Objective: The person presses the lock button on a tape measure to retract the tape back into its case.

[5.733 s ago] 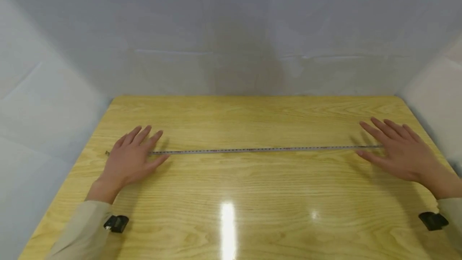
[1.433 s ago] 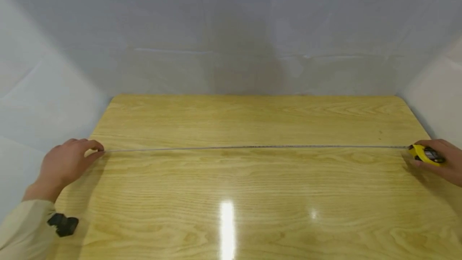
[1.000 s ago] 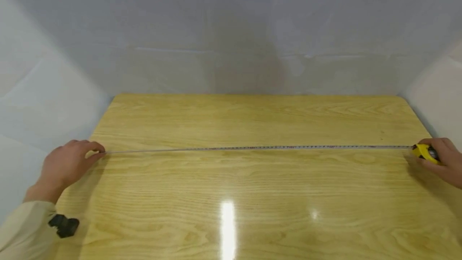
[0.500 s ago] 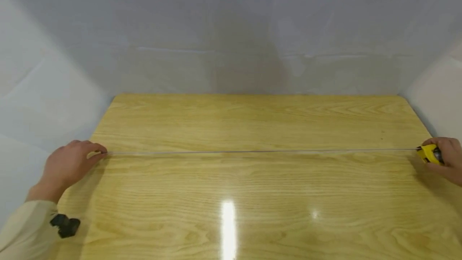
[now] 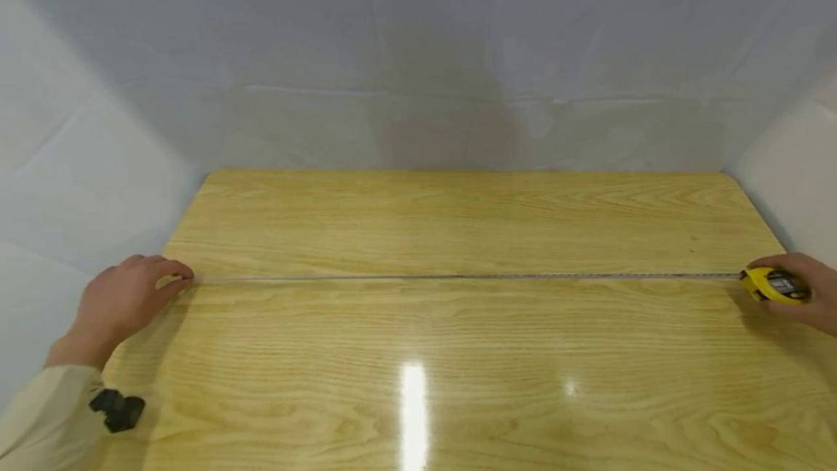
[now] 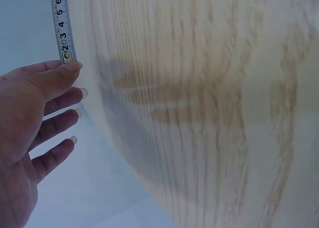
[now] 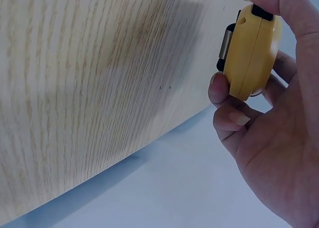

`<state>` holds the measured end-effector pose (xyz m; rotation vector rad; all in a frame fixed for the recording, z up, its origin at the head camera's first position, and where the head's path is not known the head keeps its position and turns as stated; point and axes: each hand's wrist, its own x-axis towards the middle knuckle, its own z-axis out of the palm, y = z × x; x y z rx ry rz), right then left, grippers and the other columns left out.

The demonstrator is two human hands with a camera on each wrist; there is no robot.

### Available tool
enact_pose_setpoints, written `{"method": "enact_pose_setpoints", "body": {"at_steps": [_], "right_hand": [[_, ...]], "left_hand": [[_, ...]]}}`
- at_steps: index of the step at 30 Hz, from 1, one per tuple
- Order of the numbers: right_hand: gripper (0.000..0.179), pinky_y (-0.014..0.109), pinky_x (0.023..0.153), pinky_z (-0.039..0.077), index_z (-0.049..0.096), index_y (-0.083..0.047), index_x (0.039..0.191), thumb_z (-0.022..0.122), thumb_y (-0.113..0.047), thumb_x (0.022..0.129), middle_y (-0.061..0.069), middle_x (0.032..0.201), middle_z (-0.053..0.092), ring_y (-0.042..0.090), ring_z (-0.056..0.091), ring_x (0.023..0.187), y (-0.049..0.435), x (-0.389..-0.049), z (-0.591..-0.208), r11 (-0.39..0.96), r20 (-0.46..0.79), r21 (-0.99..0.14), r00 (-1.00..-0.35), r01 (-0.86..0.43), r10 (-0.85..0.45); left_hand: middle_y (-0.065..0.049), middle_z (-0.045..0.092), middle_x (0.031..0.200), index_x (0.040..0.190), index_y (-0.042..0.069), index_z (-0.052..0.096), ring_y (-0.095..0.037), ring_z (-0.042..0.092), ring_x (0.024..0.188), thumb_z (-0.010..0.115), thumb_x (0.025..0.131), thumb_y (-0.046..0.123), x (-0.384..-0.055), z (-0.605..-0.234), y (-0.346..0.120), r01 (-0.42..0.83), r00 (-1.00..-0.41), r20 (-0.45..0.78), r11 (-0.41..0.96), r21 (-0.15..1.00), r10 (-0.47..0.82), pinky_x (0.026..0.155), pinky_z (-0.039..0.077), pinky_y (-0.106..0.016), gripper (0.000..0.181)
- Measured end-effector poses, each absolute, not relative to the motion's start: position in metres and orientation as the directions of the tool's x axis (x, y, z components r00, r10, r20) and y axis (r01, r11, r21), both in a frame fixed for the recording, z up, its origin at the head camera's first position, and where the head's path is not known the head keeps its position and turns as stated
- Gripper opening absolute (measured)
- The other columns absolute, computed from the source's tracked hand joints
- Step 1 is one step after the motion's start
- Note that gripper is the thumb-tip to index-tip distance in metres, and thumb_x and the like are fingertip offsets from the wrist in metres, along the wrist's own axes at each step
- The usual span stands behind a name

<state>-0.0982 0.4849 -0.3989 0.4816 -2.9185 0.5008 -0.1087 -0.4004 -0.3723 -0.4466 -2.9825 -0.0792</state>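
Observation:
A yellow and black tape measure (image 5: 761,284) is held in my right hand (image 5: 822,289) at the right side of the wooden table. In the right wrist view, its case (image 7: 249,61) sits between my thumb and fingers. The drawn-out blade (image 5: 458,277) stretches nearly straight across the table to my left hand (image 5: 124,300). In the left wrist view, thumb and forefinger pinch the blade's end near the low numbers, the other fingers spread loosely. That end lies near the table's left edge, and the end hook is hidden by the fingers.
The wooden table (image 5: 418,224) has rounded far corners and glare spots on its surface. Pale sheeting (image 5: 431,57) rises behind it and along both sides. A black device (image 5: 118,409) is worn at the left sleeve.
Earliest, both hands lay spread over the extended blade; later frames show its end pinched at left and the case gripped at right. Since half a second ago, the right hand and case have shifted slightly left.

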Motion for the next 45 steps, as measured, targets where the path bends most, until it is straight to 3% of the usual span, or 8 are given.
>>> {"method": "enact_pose_setpoints", "body": {"at_steps": [4, 6, 9, 12, 28, 37, 42, 45], "right_hand": [[0.052, 0.021, 0.051, 0.037, 0.052, 0.007, 0.113, 0.079, 0.006, 0.069, 0.026, 0.104, 0.046, -0.007, 0.036, 0.085, 0.478, -0.098, -0.396, 0.898, 0.116, -0.339, -0.959, -0.281, -0.257], [0.052, 0.022, 0.049, 0.038, 0.050, 0.012, 0.115, 0.078, 0.005, 0.072, 0.028, 0.106, 0.045, 0.010, 0.046, 0.083, 0.475, -0.097, -0.394, 0.902, 0.074, -0.355, -0.969, -0.247, -0.236], [0.052, 0.022, 0.049, 0.038, 0.049, 0.013, 0.117, 0.077, 0.003, 0.074, 0.030, 0.107, 0.043, 0.037, 0.049, 0.080, 0.470, -0.097, -0.392, 0.906, 0.041, -0.361, -0.974, -0.220, -0.221], [0.052, 0.021, 0.050, 0.038, 0.051, 0.012, 0.116, 0.079, 0.000, 0.074, 0.030, 0.108, 0.045, 0.042, 0.050, 0.083, 0.467, -0.096, -0.390, 0.909, 0.041, -0.356, -0.975, -0.216, -0.216], [0.058, 0.023, 0.049, 0.041, 0.052, 0.008, 0.122, 0.081, -0.012, 0.077, 0.029, 0.112, 0.045, 0.030, 0.051, 0.079, 0.457, -0.098, -0.383, 0.913, -0.018, -0.365, -0.978, -0.185, -0.206], [0.055, 0.023, 0.049, 0.041, 0.055, 0.003, 0.120, 0.083, -0.014, 0.075, 0.026, 0.110, 0.051, -0.005, 0.041, 0.073, 0.450, -0.097, -0.382, 0.897, 0.002, -0.372, -0.967, -0.237, -0.254], [0.054, 0.023, 0.050, 0.042, 0.057, 0.000, 0.119, 0.084, -0.015, 0.074, 0.023, 0.108, 0.054, -0.004, 0.042, 0.074, 0.445, -0.098, -0.378, 0.911, 0.037, -0.303, -0.959, -0.280, -0.282], [0.055, 0.023, 0.051, 0.042, 0.056, 0.000, 0.120, 0.082, -0.017, 0.076, 0.023, 0.109, 0.053, 0.005, 0.047, 0.076, 0.441, -0.099, -0.376, 0.914, 0.019, -0.293, -0.958, -0.279, -0.287]], "left_hand": [[-0.012, 0.068, 0.088, 0.093, 0.011, 0.073, -0.029, 0.059, 0.070, 0.077, 0.080, 0.016, -0.110, -0.371, -0.397, 0.317, -0.938, 0.159, 0.948, 0.028, 0.309, 0.050, 0.046, -0.042, 0.015], [-0.013, 0.068, 0.089, 0.093, 0.010, 0.073, -0.030, 0.060, 0.071, 0.077, 0.080, 0.016, -0.110, -0.371, -0.395, 0.324, -0.934, 0.167, 0.946, 0.026, 0.316, 0.050, 0.047, -0.043, 0.015], [-0.013, 0.068, 0.090, 0.093, 0.010, 0.073, -0.031, 0.060, 0.071, 0.077, 0.080, 0.015, -0.109, -0.371, -0.394, 0.323, -0.935, 0.161, 0.946, 0.029, 0.315, 0.050, 0.047, -0.044, 0.015], [-0.014, 0.068, 0.090, 0.093, 0.010, 0.073, -0.031, 0.060, 0.072, 0.076, 0.080, 0.015, -0.109, -0.371, -0.394, 0.323, -0.937, 0.151, 0.946, 0.029, 0.316, 0.051, 0.047, -0.044, 0.014], [-0.014, 0.068, 0.090, 0.093, 0.011, 0.074, -0.030, 0.060, 0.070, 0.076, 0.081, 0.015, -0.110, -0.368, -0.390, 0.316, -0.942, 0.130, 0.948, 0.040, 0.309, 0.051, 0.047, -0.044, 0.013], [-0.014, 0.069, 0.090, 0.092, 0.011, 0.073, -0.030, 0.060, 0.069, 0.077, 0.079, 0.013, -0.108, -0.366, -0.387, 0.349, -0.929, 0.148, 0.936, 0.036, 0.340, 0.048, 0.046, -0.042, 0.014], [-0.014, 0.069, 0.090, 0.093, 0.011, 0.073, -0.030, 0.060, 0.070, 0.077, 0.079, 0.012, -0.110, -0.367, -0.385, 0.366, -0.921, 0.164, 0.930, 0.045, 0.355, 0.050, 0.047, -0.044, 0.014], [-0.014, 0.068, 0.091, 0.093, 0.011, 0.073, -0.030, 0.060, 0.070, 0.076, 0.079, 0.012, -0.110, -0.369, -0.385, 0.366, -0.922, 0.156, 0.930, 0.046, 0.355, 0.051, 0.047, -0.044, 0.014]]}}
